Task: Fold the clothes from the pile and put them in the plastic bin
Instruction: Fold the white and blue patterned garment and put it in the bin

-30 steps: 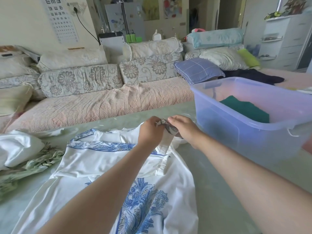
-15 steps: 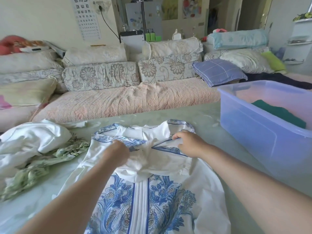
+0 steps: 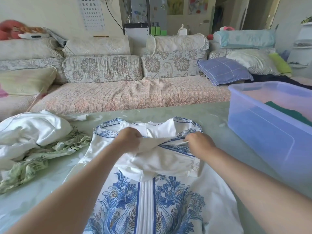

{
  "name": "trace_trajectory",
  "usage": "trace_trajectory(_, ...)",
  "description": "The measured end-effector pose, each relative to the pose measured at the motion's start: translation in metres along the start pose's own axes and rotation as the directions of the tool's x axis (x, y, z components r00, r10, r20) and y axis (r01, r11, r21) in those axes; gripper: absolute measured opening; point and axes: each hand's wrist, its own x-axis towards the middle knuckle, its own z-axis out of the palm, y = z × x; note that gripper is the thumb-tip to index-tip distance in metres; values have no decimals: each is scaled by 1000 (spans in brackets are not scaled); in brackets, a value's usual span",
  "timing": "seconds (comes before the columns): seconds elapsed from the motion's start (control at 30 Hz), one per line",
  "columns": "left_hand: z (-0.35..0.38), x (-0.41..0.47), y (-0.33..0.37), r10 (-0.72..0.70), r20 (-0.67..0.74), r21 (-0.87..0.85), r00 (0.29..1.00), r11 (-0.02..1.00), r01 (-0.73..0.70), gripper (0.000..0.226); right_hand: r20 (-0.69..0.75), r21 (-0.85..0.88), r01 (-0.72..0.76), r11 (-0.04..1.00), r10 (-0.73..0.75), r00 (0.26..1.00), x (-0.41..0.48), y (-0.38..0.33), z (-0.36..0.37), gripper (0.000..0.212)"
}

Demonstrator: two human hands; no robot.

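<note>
A white garment with a blue floral print [image 3: 146,200] lies spread on the pale green table [image 3: 211,119] in front of me. Its sleeves are folded in across the chest. My left hand [image 3: 128,140] grips the white sleeve cloth near the collar. My right hand [image 3: 199,142] pinches the blue-trimmed edge of the other sleeve. The pile [image 3: 32,141] of white and green-patterned clothes sits at the left. The translucent blue plastic bin [image 3: 263,132] stands at the right, with a dark green folded item [image 3: 290,112] inside.
A long sofa with a pink cover [image 3: 128,95] and floral cushions runs behind the table. A blue checked pillow [image 3: 222,70] and other pillows lie at its right end. A white drawer unit [image 3: 302,48] stands at the far right.
My hands came down from holding a sleeve end near the bin and laid the sleeves across the garment's chest. My view swung left, so the bin now sits further right.
</note>
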Motion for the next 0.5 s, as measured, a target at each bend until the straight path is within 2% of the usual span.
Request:
trace_trajectory(0.07, -16, 3, -11, -113, -111, -175, 987, 980, 92, 4, -65, 6, 8, 1000, -7, 998, 0, 1, -4, 36)
trace_trajectory(0.1, -24, 3, -18, -156, -151, -271, 976, 956, 111, 9, -89, 8, 14, 1000, -13, 996, 0, 1, -6, 36)
trace_trajectory(0.13, -29, 4, -28, -223, -147, -433, 964, 891, 140, 18, -103, 9, 21, 1000, -20, 994, -1, 2, -7, 39)
trace_trajectory(0.17, -32, 7, -37, -357, -66, -662, 932, 715, 227, 26, -111, 23, 24, 999, -21, 994, -3, 2, -7, 41)
trace_trajectory(0.2, -33, 8, -45, -424, 132, -870, 896, 383, 310, 31, -112, 44, 25, 999, -20, 994, -5, 2, -8, 41)
trace_trajectory(0.23, -30, 6, -52, -489, 315, -908, 813, 96, 409, 35, -100, 57, 24, 998, -18, 995, -7, 2, -8, 41)
trace_trajectory(0.27, -23, 7, -60, -526, 385, -883, 758, 29, 469, 36, -71, 49, 24, 999, -21, 997, -9, 3, -8, 45)
trace_trajectory(0.3, -21, 7, -61, -579, 348, -826, 737, 181, 533, 33, -34, 28, 25, 999, -24, 999, -10, 3, -7, 51)
trace_trajectory(0.33, -19, 7, -60, -620, 234, -733, 749, 394, 555, 34, 3, 11, 24, 1000, -24, 1000, -10, 3, -6, 57)
trace_trajectory(0.37, -15, 9, -64, -594, 55, -571, 803, 641, 514, 40, 33, -2, 22, 1000, -22, 999, -10, 2, -5, 61)
trace_trajectory(0.4, -14, 9, -64, -504, -73, -400, 861, 805, 437, 48, 45, -16, 28, 999, -27, 999, -9, 1, -4, 63)
trace_trajectory(0.43, -14, 8, -61, -388, -130, -248, 913, 904, 349, 55, 41, -36, 41, 999, -39, 998, -8, -2, -2, 64)
trace_trajectory(0.5, -12, 9, -59, -254, -128, -70, 959, 966, 247, 64, -2, -69, 78, 995, -78, 997, -6, -9, -1, 66)
